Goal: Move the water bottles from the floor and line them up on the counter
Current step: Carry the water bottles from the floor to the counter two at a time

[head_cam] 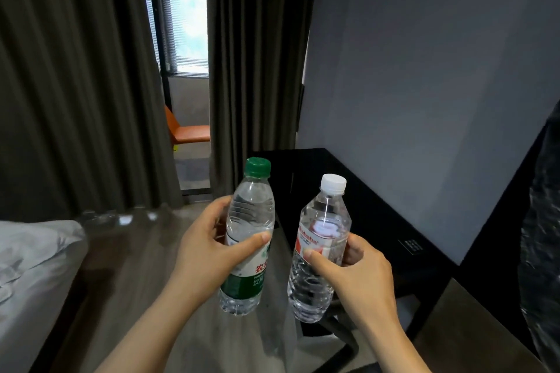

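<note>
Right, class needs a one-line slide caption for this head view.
Two bottles in the air: left hand holds the green-capped bottle, right hand the white-capped bottle, near the dark counter.

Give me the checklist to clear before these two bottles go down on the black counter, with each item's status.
1. Left hand grips the green-capped bottle round its middle: ok.
2. Right hand grips the white-capped bottle: ok.
3. Green cap and white cap on: ok; tightness, cannot tell.
4. Bottles upright for setting down: not ok, both tilted.
5. Bare surface on the counter ahead: ok.
6. No bottles left on the floor: cannot tell.
</note>
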Available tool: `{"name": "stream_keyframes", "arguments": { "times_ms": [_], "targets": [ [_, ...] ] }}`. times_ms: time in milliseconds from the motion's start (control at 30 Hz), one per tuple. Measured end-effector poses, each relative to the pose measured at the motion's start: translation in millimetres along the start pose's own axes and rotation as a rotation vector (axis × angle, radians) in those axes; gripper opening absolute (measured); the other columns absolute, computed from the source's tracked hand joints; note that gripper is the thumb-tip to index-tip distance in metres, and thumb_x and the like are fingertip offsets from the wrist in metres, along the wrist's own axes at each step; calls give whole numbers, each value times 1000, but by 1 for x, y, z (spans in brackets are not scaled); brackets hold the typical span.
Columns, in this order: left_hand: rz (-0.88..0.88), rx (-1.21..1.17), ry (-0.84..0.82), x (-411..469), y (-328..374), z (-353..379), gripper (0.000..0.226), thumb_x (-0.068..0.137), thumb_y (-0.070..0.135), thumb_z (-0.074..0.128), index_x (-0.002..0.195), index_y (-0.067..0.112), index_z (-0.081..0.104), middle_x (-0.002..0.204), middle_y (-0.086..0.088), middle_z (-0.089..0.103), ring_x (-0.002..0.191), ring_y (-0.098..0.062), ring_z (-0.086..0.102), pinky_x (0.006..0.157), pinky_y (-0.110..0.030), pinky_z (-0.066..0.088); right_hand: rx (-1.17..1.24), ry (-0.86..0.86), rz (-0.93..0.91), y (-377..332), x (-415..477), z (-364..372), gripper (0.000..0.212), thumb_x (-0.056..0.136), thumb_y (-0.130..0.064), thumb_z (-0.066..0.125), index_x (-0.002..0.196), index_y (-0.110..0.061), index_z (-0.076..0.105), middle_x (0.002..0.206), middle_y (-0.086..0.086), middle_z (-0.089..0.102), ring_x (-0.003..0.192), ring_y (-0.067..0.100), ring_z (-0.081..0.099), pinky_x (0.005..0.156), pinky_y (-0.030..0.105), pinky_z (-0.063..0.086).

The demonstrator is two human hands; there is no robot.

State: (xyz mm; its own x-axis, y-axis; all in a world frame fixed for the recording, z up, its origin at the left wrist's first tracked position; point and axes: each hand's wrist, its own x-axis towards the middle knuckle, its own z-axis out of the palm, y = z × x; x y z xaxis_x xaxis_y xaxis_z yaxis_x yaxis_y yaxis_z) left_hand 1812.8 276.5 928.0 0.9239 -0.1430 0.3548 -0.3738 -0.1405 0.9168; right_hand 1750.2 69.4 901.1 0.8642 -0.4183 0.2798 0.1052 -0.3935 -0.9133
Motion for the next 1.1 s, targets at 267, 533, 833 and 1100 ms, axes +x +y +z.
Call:
{"name": "stream_keyframes", "arguments": {
  "times_ms": [267, 533, 833, 1100],
  "targets": [
    [-41, -63, -85, 112, -74, 4, 57, 54, 41, 83, 107, 36, 64, 98, 15, 73, 86, -2, 70, 67, -11, 53, -29, 21, 90, 32, 94, 59, 40, 54, -56, 78, 92, -51, 67, 85, -28, 71, 78, -9, 67, 72, 24, 55],
    [-76, -32, -148, 232, -136, 22, 56, 56, 44, 84, 107, 36, 63, 101, 11, 74, 92, -7, 70, 79, -30, 54, -62, 48, 136, 72, 215, 106, 37, 54, -59, 76, 88, -49, 68, 80, -26, 72, 72, -7, 68, 73, 33, 59],
    [-134, -62, -238, 360, -205, 48, 45, 60, 27, 84, 101, 33, 66, 96, 5, 75, 87, -13, 72, 78, -36, 58, -113, 111, 227, 110, 325, 152, 28, 57, -57, 77, 83, -51, 68, 78, -27, 71, 70, -8, 67, 67, 26, 56],
    [-155, -48, -509, 481, -276, 61, 45, 69, 25, 85, 108, 33, 64, 100, 8, 74, 90, -8, 71, 79, -32, 57, -203, 288, 413, 154, 394, 205, 40, 55, -63, 78, 81, -35, 68, 74, -23, 71, 67, -6, 67, 63, 28, 58]
  ]
}}
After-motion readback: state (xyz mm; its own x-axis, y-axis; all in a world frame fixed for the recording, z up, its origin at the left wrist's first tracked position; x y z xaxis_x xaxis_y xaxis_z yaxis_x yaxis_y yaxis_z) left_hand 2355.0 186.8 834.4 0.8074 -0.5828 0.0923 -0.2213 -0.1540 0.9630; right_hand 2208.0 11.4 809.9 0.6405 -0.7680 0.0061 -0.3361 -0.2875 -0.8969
